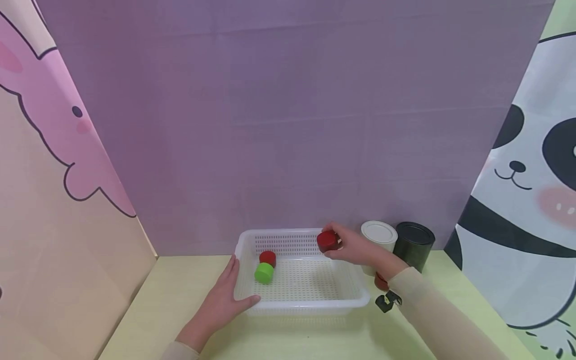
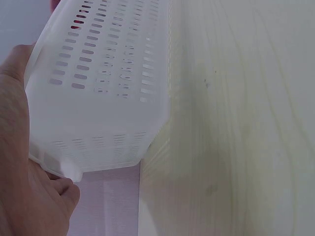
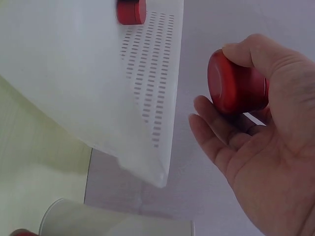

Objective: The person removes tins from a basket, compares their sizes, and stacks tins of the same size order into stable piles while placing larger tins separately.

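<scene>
In the head view my right hand (image 1: 351,246) holds a small round red tin (image 1: 327,241) over the back right part of a white plastic basket (image 1: 310,304). The right wrist view has thumb and fingers around this glossy red tin (image 3: 236,84), beside the basket's slotted wall (image 3: 152,73). My left hand (image 1: 220,301) grips the basket's front left corner, thumb on the near rim and fingers along the left side. In the left wrist view, that hand (image 2: 29,162) partly wraps the rim. A red tin (image 1: 267,258) and a green one (image 1: 264,273) touch inside the basket.
Right of the basket stand a white can (image 1: 379,233) and a black can (image 1: 414,240). A reddish round piece (image 1: 381,282) is partly hidden by my right forearm. A purple backdrop (image 1: 292,125) rises behind the pale table (image 1: 288,335), with printed side panels left and right.
</scene>
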